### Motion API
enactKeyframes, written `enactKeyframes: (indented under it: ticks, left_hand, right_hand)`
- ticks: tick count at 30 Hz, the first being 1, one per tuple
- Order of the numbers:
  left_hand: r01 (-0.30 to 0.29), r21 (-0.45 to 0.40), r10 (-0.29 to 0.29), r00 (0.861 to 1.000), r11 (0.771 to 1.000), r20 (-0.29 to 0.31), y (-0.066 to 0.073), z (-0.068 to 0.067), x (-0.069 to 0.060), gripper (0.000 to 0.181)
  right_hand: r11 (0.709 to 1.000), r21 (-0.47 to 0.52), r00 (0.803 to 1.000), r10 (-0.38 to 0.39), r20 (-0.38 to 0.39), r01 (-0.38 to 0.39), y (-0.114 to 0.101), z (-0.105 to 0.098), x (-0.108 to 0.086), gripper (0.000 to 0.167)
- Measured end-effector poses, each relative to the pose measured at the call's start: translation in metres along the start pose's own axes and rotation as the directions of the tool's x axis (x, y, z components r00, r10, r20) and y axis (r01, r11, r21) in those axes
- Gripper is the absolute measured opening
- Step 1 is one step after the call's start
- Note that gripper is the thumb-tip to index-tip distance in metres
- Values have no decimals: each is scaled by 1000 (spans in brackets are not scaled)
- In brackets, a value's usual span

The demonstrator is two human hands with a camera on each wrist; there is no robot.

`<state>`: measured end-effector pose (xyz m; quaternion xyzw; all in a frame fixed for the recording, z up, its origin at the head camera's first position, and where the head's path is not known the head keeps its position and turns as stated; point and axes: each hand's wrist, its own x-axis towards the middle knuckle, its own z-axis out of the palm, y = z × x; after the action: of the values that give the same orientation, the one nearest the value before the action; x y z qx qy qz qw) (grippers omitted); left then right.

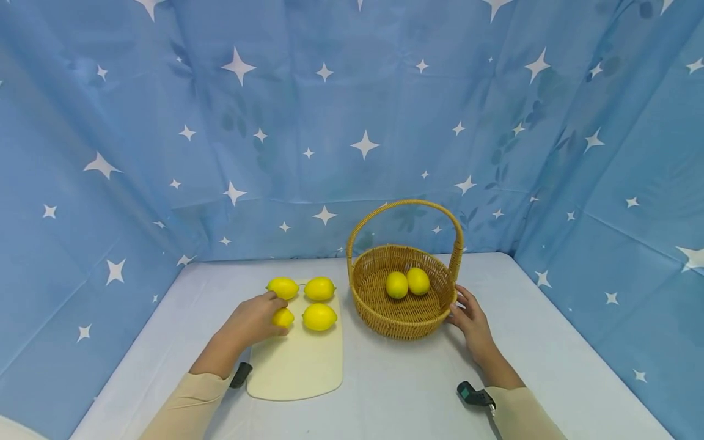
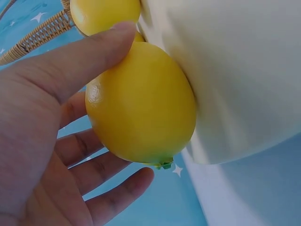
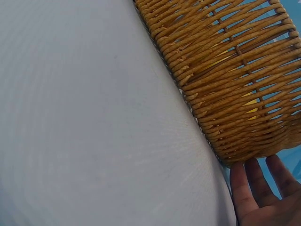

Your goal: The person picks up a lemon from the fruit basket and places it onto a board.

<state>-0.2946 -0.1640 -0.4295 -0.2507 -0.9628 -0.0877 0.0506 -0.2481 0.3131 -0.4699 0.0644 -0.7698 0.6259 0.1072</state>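
Note:
On the cream cutting board point(image 1: 297, 373) lie several yellow lemons, two in the back row and two nearer. My left hand point(image 1: 254, 319) is around the near-left lemon point(image 2: 146, 103); its thumb lies over the top and the fingers curve along the far side. That lemon still rests against the board. To its right sits another lemon point(image 1: 319, 317). My right hand point(image 1: 472, 324) touches the right side of a wicker basket point(image 1: 404, 330) with fairly straight fingertips point(image 3: 240, 176). Inside the basket are two lemons, one of them a rounder-looking lemon point(image 1: 396, 285).
The basket's tall arched handle point(image 1: 409, 202) rises above its rim. A white cloth covers the table point(image 1: 396, 391). Blue curtains point(image 1: 308, 122) with white stars stand behind and at both sides.

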Motion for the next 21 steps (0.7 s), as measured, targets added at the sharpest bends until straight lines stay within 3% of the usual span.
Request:
enactKeyframes:
  ticks: [11, 17, 21]
  left_hand:
    - [38, -22, -38, 999, 999, 25, 0, 0, 0, 63]
    - [17, -14, -17, 1000, 1000, 19, 2, -5, -1, 63]
    - [15, -9, -15, 1000, 1000, 10, 2, -7, -1, 62]
  right_hand:
    - [1000, -4, 1000, 7, 1, -7, 5, 0, 2, 58]
    - [1000, 5, 1000, 25, -5, -25, 26, -4, 9, 58]
    - [1000, 17, 1000, 17, -3, -17, 26, -5, 10, 58]
